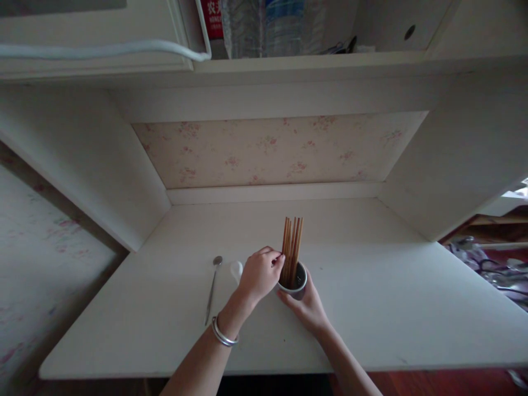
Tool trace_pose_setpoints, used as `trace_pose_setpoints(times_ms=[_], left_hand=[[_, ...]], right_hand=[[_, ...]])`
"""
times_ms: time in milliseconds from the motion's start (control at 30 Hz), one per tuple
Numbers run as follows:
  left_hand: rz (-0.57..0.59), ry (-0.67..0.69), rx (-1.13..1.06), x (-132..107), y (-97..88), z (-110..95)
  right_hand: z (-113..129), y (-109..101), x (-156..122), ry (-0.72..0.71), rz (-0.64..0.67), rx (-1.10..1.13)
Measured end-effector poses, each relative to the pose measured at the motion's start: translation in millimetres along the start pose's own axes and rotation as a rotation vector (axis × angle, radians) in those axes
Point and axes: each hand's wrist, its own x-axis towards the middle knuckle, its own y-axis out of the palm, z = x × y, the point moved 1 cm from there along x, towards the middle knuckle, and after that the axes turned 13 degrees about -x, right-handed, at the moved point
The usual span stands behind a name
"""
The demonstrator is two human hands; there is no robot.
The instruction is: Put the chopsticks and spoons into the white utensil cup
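Note:
My right hand is wrapped round a dark grey cup with a pale rim, which tilts slightly toward me. Several brown wooden chopsticks stand in the cup, leaning together on its left side. The curled fingers of my left hand close on the leftmost chopsticks just above the rim; how many they pinch is hidden. A silver bangle circles that wrist. Left of this hand lies a white spoon, partly covered by the hand. Farther left is a long-handled metal spoon, its bowl pointing away from me.
The white desk top sits between two side panels, with floral wallpaper behind. An overhead shelf holds plastic bottles and a red box. A white cable crosses the upper left.

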Motion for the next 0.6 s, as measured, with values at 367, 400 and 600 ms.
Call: trace_pose_setpoints(times_ms=[367, 400, 600], left_hand=[[-0.006, -0.026, 0.013, 1.2, 1.6, 0.3], [-0.001, -0.029, 0.01, 1.5, 1.9, 0.5], [-0.042, -0.038, -0.121, -6.2, 3.6, 6.8]], right_hand=[[3.2, -0.9, -0.2, -0.002, -0.009, -0.007], [2.9, -0.8, -0.2, -0.003, -0.007, -0.003], [2.4, -1.7, -0.1, -0.006, -0.003, -0.026]])
